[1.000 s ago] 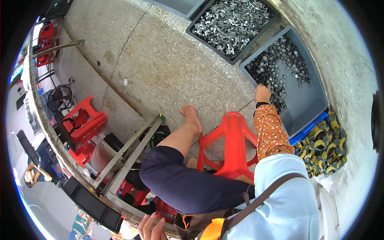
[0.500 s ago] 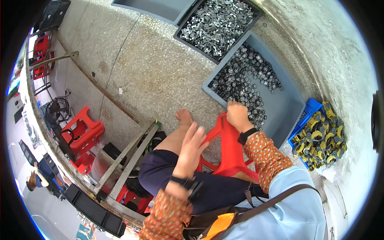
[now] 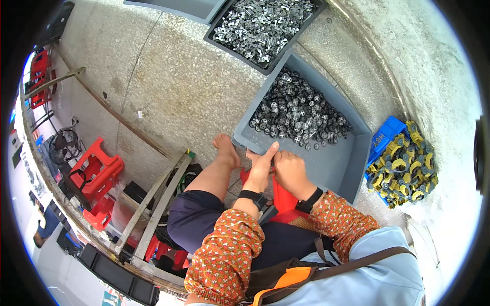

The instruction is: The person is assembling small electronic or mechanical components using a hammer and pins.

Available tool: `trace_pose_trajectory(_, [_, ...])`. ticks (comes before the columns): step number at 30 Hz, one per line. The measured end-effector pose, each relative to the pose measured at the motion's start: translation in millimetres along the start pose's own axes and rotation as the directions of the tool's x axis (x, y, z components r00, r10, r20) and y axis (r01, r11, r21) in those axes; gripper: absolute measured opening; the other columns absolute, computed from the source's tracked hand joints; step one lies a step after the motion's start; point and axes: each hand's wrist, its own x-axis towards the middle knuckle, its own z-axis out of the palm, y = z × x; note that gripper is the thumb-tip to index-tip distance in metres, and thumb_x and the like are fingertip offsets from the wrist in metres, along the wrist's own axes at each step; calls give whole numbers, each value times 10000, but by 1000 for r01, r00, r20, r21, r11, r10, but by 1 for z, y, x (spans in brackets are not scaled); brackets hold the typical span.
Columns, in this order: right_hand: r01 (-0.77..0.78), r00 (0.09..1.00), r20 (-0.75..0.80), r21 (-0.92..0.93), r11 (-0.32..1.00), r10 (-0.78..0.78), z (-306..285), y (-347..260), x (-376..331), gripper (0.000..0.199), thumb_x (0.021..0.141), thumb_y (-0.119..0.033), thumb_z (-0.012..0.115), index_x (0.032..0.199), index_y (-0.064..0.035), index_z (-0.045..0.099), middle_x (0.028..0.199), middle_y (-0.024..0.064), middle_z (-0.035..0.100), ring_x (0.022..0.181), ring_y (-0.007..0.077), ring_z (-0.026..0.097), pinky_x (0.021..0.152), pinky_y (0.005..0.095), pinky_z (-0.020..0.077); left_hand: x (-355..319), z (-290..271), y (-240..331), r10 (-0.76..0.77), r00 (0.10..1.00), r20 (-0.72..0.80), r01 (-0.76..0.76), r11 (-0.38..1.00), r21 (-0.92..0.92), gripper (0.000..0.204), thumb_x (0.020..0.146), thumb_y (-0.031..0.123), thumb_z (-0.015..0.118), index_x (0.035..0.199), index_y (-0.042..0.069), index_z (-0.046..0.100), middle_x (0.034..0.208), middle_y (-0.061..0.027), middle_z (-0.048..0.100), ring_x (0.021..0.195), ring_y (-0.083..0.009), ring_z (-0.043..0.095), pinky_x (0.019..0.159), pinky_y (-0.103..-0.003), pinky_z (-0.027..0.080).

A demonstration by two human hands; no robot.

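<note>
Wheels (image 3: pixel 301 109) lie heaped in a grey plastic bin (image 3: pixel 334 159); left hand (image 3: pixel 261 167) and right hand (image 3: pixel 292 172) clamp its near rim (image 3: pixel 245 144).

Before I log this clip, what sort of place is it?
Probably a factory or assembly workshop: a gray bin of dark wheel-like parts, a black bin heaped with silvery pieces, and a pile of yellow-and-black parts.
</note>
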Motion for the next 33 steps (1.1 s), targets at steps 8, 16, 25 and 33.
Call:
trace_pose_trajectory(8, [-73, 994, 96, 214, 974, 53, -18, 21, -13, 262, 769, -138, 747, 987, -38, 643, 903, 136, 687, 830, 347, 689, 726, 445, 555, 18, 17, -15, 104, 930, -353, -64, 990, 124, 878, 869, 92, 720, 1513, 3, 130, 1353, -222, 546, 1219, -330, 595, 1035, -431, 490])
trace_pose_trajectory(16, [-808, 572, -103, -238, 538, 814, 53, 300, -214, 737, 876, -323, 720, 1381, 145, 457, 1192, 305, 652, 1118, 456, 622, 963, 525, 488, 6, -2, -13, 97, 875, -475, -45, 992, 119, 945, 856, 137, 711, 1577, 0, 115, 1318, -248, 623, 1144, -376, 672, 967, -410, 546])
trace_pose_trajectory(25, [-761, 645, 417, 266, 592, 641, 35, 364, -327, 204, 834, -221, 703, 933, -52, 758, 989, 200, 734, 879, 349, 708, 800, 442, 552, -57, 19, 23, 85, 916, -391, -35, 991, 133, 802, 858, 175, 703, 1478, -3, 226, 1245, -235, 660, 1034, -367, 709, 792, -428, 607])
trace_pose_trajectory(33, [-604, 469, 407, 795, -52, 784, -152, 293, -285, 262, 760, -168, 693, 992, -48, 664, 953, 108, 689, 933, 268, 664, 888, 417, 549, -105, -10, 0, 207, 922, -326, -247, 965, -84, 850, 869, 252, 687, 1475, -43, 170, 1081, -244, 676, 921, -387, 711, 790, -470, 589])
